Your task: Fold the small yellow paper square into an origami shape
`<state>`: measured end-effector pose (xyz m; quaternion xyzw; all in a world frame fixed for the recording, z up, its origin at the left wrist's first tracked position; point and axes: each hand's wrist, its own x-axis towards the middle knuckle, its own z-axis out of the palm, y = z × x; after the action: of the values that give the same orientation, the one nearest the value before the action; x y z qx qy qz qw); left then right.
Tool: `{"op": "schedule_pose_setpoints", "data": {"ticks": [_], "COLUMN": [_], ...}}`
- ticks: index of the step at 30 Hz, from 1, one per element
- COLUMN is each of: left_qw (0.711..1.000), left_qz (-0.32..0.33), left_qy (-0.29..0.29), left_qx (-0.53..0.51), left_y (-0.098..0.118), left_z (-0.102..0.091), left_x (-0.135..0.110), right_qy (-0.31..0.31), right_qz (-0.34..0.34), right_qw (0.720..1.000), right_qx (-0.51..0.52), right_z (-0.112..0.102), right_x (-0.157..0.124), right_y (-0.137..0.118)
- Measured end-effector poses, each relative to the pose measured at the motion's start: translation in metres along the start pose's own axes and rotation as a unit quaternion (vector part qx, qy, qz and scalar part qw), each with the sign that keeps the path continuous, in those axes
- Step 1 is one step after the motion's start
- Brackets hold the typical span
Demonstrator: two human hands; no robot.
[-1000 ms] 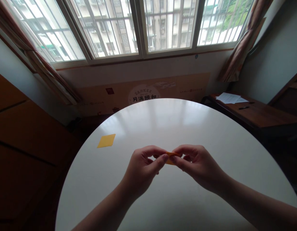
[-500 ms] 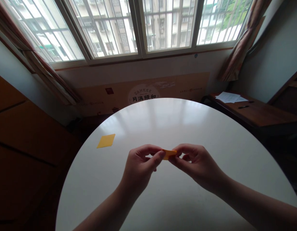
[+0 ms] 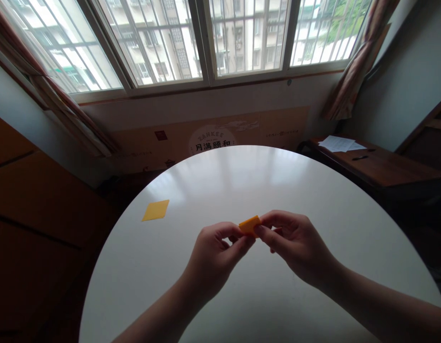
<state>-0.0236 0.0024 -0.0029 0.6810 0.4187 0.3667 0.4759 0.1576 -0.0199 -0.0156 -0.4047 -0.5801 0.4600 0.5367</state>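
Note:
A small folded piece of orange paper (image 3: 249, 225) is held up over the round white table (image 3: 220, 190). My left hand (image 3: 220, 247) is closed, pinching its lower edge between thumb and fingers. From the right side my right hand (image 3: 288, 236) pinches it too, with the thumb on the face turned toward me. The fingertips of both hands are almost touching and cover part of the paper. Flat on the table to the left lies a square of yellow-orange paper (image 3: 155, 210), apart from both hands.
Past the table stands a wall with a printed banner (image 3: 285, 126) below barred windows (image 3: 249, 38). A brown wooden desk (image 3: 395, 166) on the right carries white sheets of paper (image 3: 340, 143). Wooden cabinets (image 3: 35, 205) are on the left.
The folded paper has tilted and shows more of its face. My left thumb has slid right to its lower edge, and my right fingers have shifted along its right side.

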Motion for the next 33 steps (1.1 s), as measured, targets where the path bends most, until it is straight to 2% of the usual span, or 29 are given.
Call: {"op": "schedule_pose_setpoints", "data": {"ticks": [9, 16, 23, 33], "left_qw": [0.999, 0.996, 0.992, 0.989], "left_qz": [-0.017, -0.053, -0.070, -0.101], "left_qy": [-0.032, -0.012, -0.007, 0.002], "left_qx": [-0.018, -0.070, -0.104, -0.109], "left_y": [-0.002, 0.001, -0.002, -0.004], "left_z": [-0.001, -0.008, -0.005, -0.007], "left_x": [0.000, 0.005, 0.007, 0.009], "right_qy": [-0.009, -0.013, -0.038, -0.039], "right_qz": [0.023, 0.056, 0.070, 0.065], "right_qw": [0.999, 0.998, 0.996, 0.996], "right_qx": [0.040, 0.031, 0.049, 0.044], "right_z": [0.001, -0.001, -0.002, -0.001], "right_x": [0.001, 0.005, 0.006, 0.006], "right_y": [0.003, 0.005, 0.009, 0.013]}}
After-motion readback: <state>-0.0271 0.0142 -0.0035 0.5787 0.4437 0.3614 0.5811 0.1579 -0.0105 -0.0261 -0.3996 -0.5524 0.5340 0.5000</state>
